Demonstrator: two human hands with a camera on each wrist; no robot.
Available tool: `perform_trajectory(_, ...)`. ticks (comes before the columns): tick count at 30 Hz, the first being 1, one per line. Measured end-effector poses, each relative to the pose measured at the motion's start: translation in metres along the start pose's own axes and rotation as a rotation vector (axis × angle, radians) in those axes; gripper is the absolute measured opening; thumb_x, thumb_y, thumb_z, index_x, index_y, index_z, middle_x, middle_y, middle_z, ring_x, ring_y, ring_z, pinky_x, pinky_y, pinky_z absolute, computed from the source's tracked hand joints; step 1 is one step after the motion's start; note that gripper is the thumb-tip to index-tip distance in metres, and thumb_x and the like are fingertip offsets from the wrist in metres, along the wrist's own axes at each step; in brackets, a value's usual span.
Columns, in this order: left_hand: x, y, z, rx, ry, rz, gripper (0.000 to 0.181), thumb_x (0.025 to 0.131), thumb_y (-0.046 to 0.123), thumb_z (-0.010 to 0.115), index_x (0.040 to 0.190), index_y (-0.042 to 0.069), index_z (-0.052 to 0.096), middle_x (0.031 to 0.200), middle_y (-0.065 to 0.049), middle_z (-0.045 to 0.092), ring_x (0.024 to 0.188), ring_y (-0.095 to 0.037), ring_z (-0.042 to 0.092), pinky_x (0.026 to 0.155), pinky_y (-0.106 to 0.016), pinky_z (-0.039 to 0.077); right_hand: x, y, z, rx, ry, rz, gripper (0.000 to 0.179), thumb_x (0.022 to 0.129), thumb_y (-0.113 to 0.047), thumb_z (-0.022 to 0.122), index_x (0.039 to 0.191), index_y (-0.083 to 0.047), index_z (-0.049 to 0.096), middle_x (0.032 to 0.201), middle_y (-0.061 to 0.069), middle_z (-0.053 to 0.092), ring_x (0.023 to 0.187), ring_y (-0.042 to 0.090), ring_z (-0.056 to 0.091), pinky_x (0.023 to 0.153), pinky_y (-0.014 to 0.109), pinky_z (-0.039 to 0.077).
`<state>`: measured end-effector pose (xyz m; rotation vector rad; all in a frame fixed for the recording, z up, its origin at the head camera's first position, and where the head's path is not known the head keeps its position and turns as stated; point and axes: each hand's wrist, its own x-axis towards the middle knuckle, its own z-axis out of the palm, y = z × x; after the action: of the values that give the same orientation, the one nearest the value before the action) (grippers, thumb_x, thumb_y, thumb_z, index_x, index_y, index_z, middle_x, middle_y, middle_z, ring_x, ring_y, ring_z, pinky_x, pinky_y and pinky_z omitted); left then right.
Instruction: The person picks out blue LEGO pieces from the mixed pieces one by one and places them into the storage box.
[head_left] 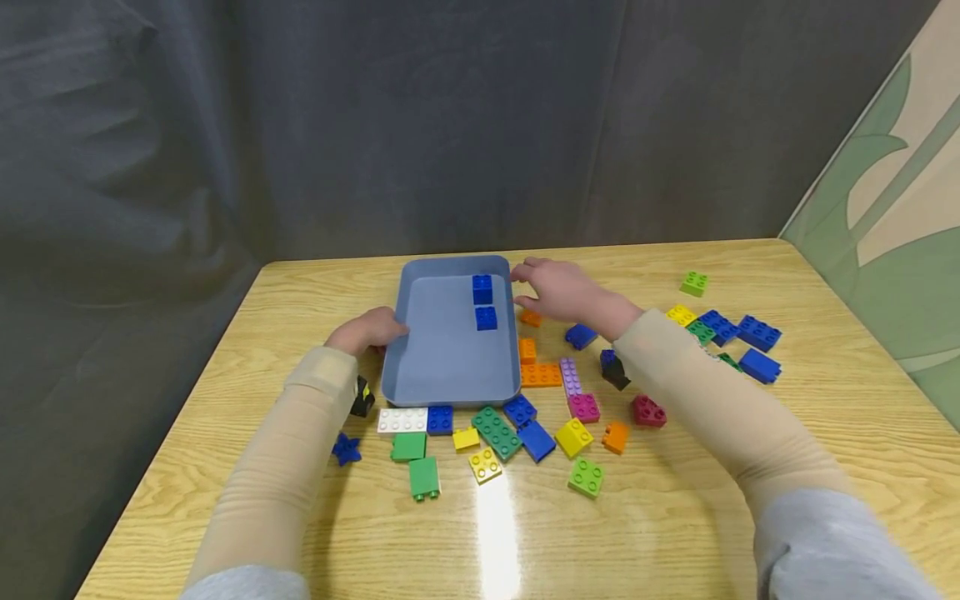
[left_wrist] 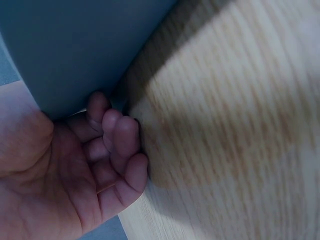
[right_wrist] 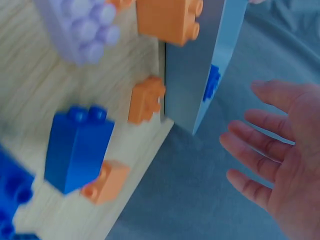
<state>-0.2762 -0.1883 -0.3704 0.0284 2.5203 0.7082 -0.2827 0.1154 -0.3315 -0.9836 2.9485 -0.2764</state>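
Note:
A grey-blue tray [head_left: 435,350] lies on the table with two blue bricks [head_left: 482,290] inside, near its right wall. My left hand [head_left: 369,330] pinches the tray's left rim, thumb over the edge. In the left wrist view, its curled fingers [left_wrist: 125,137] sit below the tray wall [left_wrist: 75,55]. Beside the upper right rim is my right hand [head_left: 558,287], fingers spread and nothing held. The right wrist view has that hand [right_wrist: 280,145] apart from the tray. Close by are orange bricks [right_wrist: 146,100] and a blue brick [right_wrist: 77,147].
Loose bricks of several colours lie in front of the tray, among them a white brick [head_left: 402,420] and a dark green brick [head_left: 497,433]. More bricks, such as a blue one [head_left: 760,332], are scattered on the right. A dark curtain [head_left: 450,125] hangs behind the table.

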Motion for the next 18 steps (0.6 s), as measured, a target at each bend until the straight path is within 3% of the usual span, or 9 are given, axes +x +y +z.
perform_trajectory(5,0.000,0.000,0.001,0.001,-0.002,0.002,0.033,0.100,0.016,0.045,0.116,-0.012,0.052,0.094,-0.017,0.058,0.079,-0.025,0.056,0.071,-0.033,0.046,-0.015,0.015,-0.009,0.000,0.025,0.060,0.045,0.092,-0.028,0.067,0.128,-0.003,0.057,0.123,0.017,0.058,0.097,0.030,0.061,0.083,0.042,0.051)
perform_trajectory(11,0.001,-0.001,0.001,0.005,-0.002,-0.002,0.032,0.100,0.016,0.045,0.116,-0.011,0.052,0.093,-0.016,0.057,0.079,-0.025,0.055,0.071,-0.032,0.045,-0.030,0.029,-0.022,-0.005,-0.003,0.157,0.056,0.091,-0.032,0.069,0.134,-0.002,0.050,0.126,0.020,0.052,0.092,0.032,0.060,0.078,0.044,0.051)
perform_trajectory(18,0.002,-0.003,0.001,0.013,0.002,-0.006,0.030,0.101,0.017,0.044,0.114,-0.010,0.052,0.090,-0.015,0.056,0.077,-0.024,0.054,0.069,-0.032,0.044,-0.046,0.041,-0.029,0.000,-0.040,0.184,0.062,0.091,-0.033,0.068,0.138,0.000,0.045,0.133,0.025,0.047,0.103,0.039,0.058,0.088,0.052,0.047)
